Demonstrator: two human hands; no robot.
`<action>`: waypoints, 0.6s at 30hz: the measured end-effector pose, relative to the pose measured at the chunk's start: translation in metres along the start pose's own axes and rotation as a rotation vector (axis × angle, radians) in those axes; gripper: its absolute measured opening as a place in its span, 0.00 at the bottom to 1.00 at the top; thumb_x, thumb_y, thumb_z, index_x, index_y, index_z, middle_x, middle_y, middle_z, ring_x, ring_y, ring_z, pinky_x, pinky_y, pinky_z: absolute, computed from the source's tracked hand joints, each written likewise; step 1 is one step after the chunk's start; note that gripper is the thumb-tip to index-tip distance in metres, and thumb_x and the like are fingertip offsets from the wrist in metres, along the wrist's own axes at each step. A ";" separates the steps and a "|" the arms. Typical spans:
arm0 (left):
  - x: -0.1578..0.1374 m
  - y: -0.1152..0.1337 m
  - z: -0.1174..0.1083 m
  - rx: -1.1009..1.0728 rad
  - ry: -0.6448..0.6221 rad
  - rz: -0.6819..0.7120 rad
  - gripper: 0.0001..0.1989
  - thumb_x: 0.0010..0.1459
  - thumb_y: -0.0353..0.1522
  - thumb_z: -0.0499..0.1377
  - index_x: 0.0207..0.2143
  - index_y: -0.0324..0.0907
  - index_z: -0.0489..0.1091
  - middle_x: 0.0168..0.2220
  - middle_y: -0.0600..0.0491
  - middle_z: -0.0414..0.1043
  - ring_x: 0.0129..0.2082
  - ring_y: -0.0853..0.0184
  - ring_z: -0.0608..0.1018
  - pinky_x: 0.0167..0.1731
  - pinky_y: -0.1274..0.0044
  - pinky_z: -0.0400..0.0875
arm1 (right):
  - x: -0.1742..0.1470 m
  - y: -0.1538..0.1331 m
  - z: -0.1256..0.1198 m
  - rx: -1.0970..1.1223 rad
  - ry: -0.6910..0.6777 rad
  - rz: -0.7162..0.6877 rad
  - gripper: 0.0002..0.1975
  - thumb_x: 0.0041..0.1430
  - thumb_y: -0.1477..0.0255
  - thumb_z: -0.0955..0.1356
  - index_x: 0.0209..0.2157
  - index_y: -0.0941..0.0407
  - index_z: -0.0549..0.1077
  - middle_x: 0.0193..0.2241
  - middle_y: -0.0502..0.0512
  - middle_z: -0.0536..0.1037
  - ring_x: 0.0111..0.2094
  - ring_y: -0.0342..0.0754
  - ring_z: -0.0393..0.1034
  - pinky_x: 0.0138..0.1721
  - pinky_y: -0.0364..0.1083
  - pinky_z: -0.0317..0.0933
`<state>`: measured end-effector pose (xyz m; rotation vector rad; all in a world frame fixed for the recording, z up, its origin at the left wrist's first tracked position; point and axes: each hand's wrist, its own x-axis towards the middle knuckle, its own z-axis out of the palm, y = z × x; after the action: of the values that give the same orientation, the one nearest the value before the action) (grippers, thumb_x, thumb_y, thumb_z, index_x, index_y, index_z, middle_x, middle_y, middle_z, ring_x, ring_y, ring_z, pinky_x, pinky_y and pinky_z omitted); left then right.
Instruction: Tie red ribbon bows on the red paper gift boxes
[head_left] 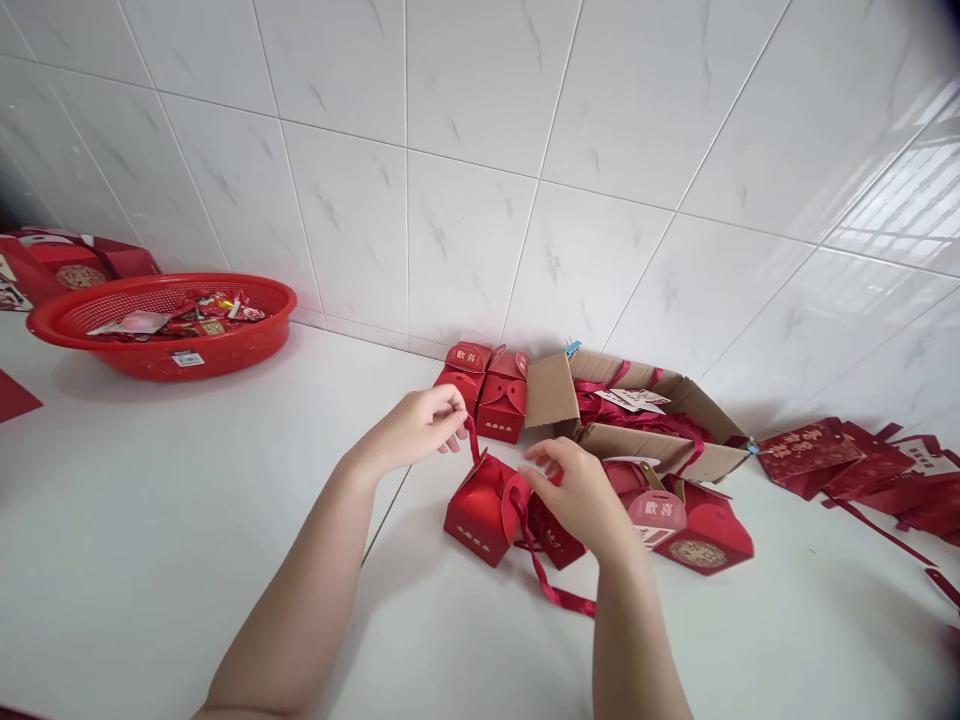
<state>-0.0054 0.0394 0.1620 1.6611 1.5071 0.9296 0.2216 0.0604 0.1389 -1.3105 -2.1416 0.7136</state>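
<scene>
A small red gift box with gold lettering stands on the white table in front of me. A dark red ribbon passes through its top; one end trails over the table to the right. My left hand pinches the other end of the ribbon above the box's back left corner. Over the box's right side hovers my right hand, fingers curved and a little apart, with nothing visible between them. A second red box sits just beside the first, partly hidden beneath that hand.
Two closed red boxes stand by the wall. An open cardboard box holds red ribbons and white cards. More red boxes sit at right, near folded red bags. A red basket with wrapped sweets stands at left.
</scene>
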 end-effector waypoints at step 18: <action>-0.014 0.025 -0.011 -0.705 0.314 0.235 0.09 0.53 0.36 0.60 0.32 0.43 0.62 0.31 0.56 0.74 0.32 0.63 0.81 0.32 0.73 0.74 | 0.001 0.019 0.012 -0.067 -0.547 0.226 0.15 0.42 0.79 0.66 0.09 0.54 0.59 0.09 0.49 0.67 0.10 0.43 0.59 0.12 0.42 0.51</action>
<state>-0.0032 0.0236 0.1882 1.2117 0.9869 1.6789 0.2251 0.0673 0.1175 -1.5427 -2.4699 1.2182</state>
